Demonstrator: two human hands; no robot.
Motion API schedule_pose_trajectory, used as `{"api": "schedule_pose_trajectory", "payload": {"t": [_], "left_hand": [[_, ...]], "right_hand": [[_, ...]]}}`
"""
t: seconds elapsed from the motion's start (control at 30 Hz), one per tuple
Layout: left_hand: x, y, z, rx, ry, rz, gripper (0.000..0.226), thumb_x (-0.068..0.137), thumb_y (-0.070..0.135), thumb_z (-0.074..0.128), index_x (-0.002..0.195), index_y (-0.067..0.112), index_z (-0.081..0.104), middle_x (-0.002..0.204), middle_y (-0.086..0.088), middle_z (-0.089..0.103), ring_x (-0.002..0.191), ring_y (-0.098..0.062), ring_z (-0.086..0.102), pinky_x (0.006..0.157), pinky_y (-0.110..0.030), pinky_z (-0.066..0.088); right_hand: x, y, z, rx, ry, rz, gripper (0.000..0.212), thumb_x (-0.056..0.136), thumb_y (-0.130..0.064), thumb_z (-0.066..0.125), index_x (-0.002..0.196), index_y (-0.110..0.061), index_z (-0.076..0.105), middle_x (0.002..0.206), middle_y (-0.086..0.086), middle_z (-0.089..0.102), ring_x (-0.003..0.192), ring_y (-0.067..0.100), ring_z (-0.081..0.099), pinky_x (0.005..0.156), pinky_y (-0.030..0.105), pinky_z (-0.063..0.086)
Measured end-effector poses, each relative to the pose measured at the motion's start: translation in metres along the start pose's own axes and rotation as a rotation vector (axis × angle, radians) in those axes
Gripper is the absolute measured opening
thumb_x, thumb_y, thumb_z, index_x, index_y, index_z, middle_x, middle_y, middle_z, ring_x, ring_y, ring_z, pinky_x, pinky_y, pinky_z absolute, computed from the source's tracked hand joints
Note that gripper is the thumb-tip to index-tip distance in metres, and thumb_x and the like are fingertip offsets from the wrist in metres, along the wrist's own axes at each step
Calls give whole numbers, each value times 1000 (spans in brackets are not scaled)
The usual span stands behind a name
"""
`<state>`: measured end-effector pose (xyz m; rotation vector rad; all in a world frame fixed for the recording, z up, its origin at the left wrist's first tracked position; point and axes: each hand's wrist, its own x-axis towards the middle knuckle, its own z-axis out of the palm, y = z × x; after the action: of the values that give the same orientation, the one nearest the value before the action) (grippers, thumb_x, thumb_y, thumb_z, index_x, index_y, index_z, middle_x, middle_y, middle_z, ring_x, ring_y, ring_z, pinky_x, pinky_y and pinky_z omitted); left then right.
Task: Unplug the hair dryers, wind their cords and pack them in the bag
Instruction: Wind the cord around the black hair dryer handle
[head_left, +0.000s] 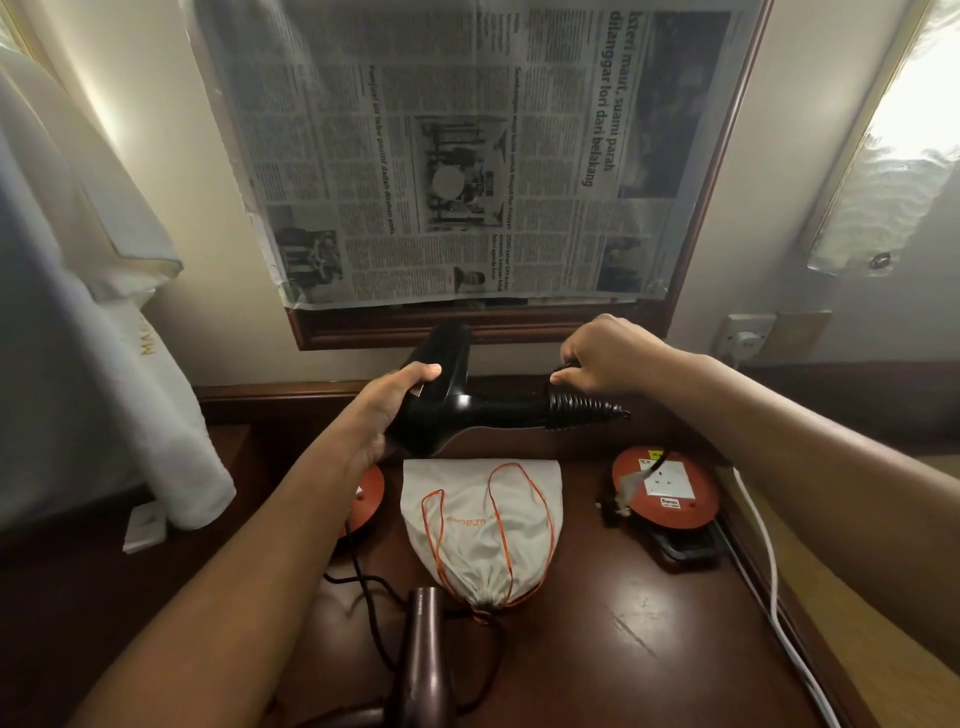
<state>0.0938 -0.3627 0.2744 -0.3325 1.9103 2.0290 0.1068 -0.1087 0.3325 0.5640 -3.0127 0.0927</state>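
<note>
- Above the far edge of the dark wooden table (649, 623), a black hair dryer (452, 410) is held clear of the surface, body to the left and handle pointing right, ending in a ribbed cord guard (582, 408).
- The left hand (387, 415) grips the dryer's body, thumb curled over the top and fingers wrapped underneath.
- The right hand (605, 358) hangs over the handle end with its fingers curled down, pinching something dark that I take to be the cord; the cord itself is mostly hidden behind the hand.
- Step in hand, as I judge it: winding this dryer's cord, with packing not yet begun.
- The next move calls for a steady hold on the body while the right hand leads the cord in even loops around the handle, without kinking it at the guard.
- The white drawstring bag (483, 530) with orange strings lies flat and cinched at the middle of the table, mouth towards the near edge; it will need opening.
- Hair dryers: two. The second, a brown hair dryer (423, 660), lies at the near edge, its black cord trailing towards the left.
- Orange extension reels: two, the left reel (366, 499) partly behind the forearm, the right reel (665, 493) near the right edge with a plug in its socket.
- Bags: one.
</note>
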Motion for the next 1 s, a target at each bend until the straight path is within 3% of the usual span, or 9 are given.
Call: {"api": "schedule_pose_trajectory", "payload": {"t": [0.13,0.23,0.47,0.6,0.7,0.83,1.0], "left_hand": [[5,-4,3,-38,89,71,44,81,37,68,115,12,56,106,-12,62,95,-28,61,82,-40,51],[8,-5,0,-97,119,95,49,76,38,72,116,14,58,114,-12,63,101,-31,61,94,-47,49],[6,-5,-10,-247,98,61,58,71,36,74,122,14,56,117,-15,62,106,-34,60,92,-47,50],[5,-7,-10,-286,112,53,58,71,34,75,121,14,56,117,-16,62,106,-34,60,95,-48,49],[7,-9,-5,-295,124,56,56,73,33,74,122,13,55,116,-15,62,106,-34,60,96,-49,48],[6,-8,2,-318,122,62,52,76,32,72,121,12,55,115,-15,62,105,-33,60,96,-48,48],[5,-3,3,-337,77,58,45,80,32,68,118,13,55,110,-14,63,101,-31,61,88,-44,51]], "right_hand": [[-3,-14,3,26,-57,40,23,90,-25,53,77,-10,64,67,-2,51,70,23,57,63,35,52],[-6,-24,7,105,-96,97,20,91,-22,46,77,-13,58,70,-3,49,72,21,54,62,32,44],[-15,-31,26,311,-118,117,21,98,-12,39,98,-9,60,89,3,56,83,19,50,73,28,35],[-21,-32,45,517,-42,160,19,98,-15,44,99,-5,61,81,3,59,76,19,55,70,31,43],[-24,-35,60,669,34,265,21,96,-19,50,87,-4,60,70,8,61,55,17,52,53,29,45],[-30,-44,75,958,60,369,32,98,-25,51,75,-5,59,57,8,61,37,14,46,41,26,40],[-39,-49,88,1333,-15,475,47,98,-42,44,68,-7,54,45,4,41,36,13,29,38,21,25]]}}
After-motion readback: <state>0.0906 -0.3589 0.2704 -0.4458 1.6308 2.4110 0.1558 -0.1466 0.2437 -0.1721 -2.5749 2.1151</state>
